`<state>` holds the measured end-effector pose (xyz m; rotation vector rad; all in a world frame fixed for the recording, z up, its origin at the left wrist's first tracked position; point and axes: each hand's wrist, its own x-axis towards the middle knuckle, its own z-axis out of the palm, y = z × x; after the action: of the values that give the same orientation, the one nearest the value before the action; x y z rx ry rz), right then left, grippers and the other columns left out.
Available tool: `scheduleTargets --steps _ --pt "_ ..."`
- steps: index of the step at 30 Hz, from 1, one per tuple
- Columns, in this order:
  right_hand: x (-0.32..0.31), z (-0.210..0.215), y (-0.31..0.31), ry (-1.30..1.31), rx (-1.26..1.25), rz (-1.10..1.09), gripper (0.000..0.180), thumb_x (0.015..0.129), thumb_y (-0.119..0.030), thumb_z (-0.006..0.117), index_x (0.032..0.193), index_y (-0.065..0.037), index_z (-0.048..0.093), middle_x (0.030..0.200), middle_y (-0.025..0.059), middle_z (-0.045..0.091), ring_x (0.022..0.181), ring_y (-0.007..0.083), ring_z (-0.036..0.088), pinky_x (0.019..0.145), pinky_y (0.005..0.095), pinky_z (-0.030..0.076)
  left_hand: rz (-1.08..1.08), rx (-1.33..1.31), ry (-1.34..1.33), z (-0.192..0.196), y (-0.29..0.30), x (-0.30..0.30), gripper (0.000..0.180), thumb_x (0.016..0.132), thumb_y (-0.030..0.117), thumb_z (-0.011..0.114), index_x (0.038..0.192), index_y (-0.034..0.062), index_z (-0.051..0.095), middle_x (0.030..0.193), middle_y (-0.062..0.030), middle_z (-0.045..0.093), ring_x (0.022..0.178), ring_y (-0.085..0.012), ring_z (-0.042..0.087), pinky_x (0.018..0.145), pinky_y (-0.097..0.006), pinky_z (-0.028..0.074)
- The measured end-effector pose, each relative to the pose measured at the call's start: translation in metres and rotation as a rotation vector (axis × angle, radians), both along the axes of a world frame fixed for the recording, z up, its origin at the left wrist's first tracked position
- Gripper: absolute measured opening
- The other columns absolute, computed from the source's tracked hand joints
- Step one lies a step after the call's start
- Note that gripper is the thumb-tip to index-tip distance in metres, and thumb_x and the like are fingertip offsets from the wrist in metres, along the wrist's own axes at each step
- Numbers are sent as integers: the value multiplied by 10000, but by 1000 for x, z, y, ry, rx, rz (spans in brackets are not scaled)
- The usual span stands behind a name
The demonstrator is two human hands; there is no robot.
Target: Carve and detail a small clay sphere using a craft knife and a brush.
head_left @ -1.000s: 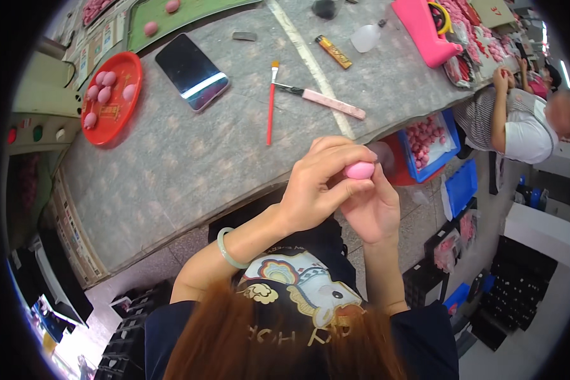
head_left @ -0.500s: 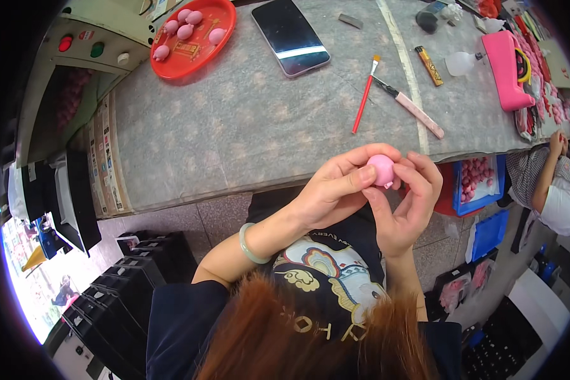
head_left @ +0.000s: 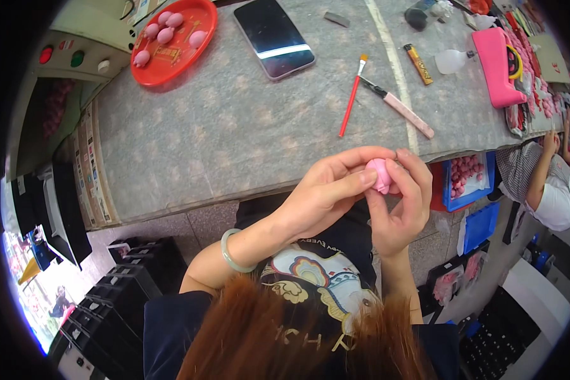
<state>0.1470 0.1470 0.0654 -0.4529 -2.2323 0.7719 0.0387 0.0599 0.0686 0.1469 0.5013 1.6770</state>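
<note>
A small round pink piece [head_left: 380, 175] with a little nub on its lower side is pinched between my two hands, just off the table's front edge. My left hand [head_left: 332, 183] presses it with thumb and forefinger from the left. From the right, the fingertips of my right hand [head_left: 402, 202] close on the same piece. Part of its surface is hidden behind the fingers. On the table beyond lie a thin red-handled brush [head_left: 351, 104] and a craft knife with a pale pink handle [head_left: 408, 115].
A red plate [head_left: 190, 63] with several pink pieces stands far left, beside a phone [head_left: 274, 38]. A lighter [head_left: 418, 63], a clear bottle [head_left: 451, 61] and a pink tape dispenser [head_left: 493, 69] lie right. A blue bin [head_left: 449, 197] sits below; a co-worker [head_left: 548, 196] is further right.
The pink piece has turned between my fingers, and its nub now points down more to the left. My right fingers have shifted over it. The view has moved slightly, sliding the table leftward.
</note>
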Motion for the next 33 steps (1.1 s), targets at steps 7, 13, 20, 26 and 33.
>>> scheduleTargets --steps 7,13,20,26,33 --pt "-7 9 5 -140 110 81 365 626 39 684 982 5 610 1009 131 578 1012 292 513 846 355 430 37 -42 -26 -4 -7 -3 365 886 154 486 1199 -20 413 1106 -113 521 1028 -178 515 898 -308 412" --pt "-20 7 0 -104 11 203 375 663 29 658 1029 10 581 1068 144 555 990 280 531 844 348 429 70 -23 73 -2 -21 -14 371 886 151 481 1204 -27 412 1101 -118 523 1020 -179 519 891 -311 415" --pt "-34 1 -11 7 -16 240 392 689 21 656 1067 13 552 1112 159 527 1011 272 529 862 351 431 158 -93 210 1 -36 -15 362 865 78 476 1203 -36 414 1076 -109 536 997 -166 524 871 -301 424" --pt "-36 1 -21 92 -8 284 376 700 10 659 1058 33 548 1088 166 533 993 266 540 846 337 453 232 -115 267 5 -43 -10 354 837 33 475 1181 -42 429 1058 -106 540 970 -154 531 859 -288 429" --pt "-33 3 -21 63 -60 281 361 699 11 659 1044 36 554 1087 162 533 992 259 538 842 338 454 220 -114 230 8 -45 -10 336 839 40 493 1159 -42 432 1030 -111 545 955 -169 542 850 -298 441"
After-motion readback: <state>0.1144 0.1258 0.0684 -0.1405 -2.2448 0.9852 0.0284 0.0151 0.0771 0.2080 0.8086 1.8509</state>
